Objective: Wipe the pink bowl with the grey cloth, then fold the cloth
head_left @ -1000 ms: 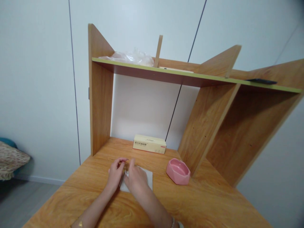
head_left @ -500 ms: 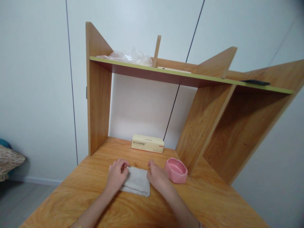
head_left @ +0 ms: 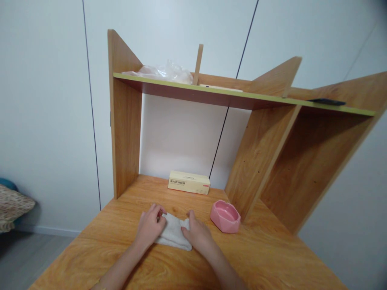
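Note:
A folded light grey cloth (head_left: 173,233) lies on the wooden desk between my hands. My left hand (head_left: 151,224) is at its left side, fingers curled and pinching the far left corner. At the far right corner, my right hand (head_left: 195,230) has its thumb on top of the cloth and its fingers behind the edge, gripping it. The cloth puckers slightly beside that thumb. To the right of my right hand stands a pink faceted bowl (head_left: 225,217), apart from it.
A cream oblong box (head_left: 189,183) sits at the back of the desk (head_left: 266,257). Wooden partitions (head_left: 256,153) rise at the right. The overhead shelf (head_left: 187,90) holds a clear plastic bag (head_left: 169,73) and a flat black item (head_left: 326,102). Patterned fabric (head_left: 15,204) shows at far left.
My right hand has moved slightly left onto the cloth, its thumb now pressing over the far right corner, which has puckered. My left hand stays at the left corner.

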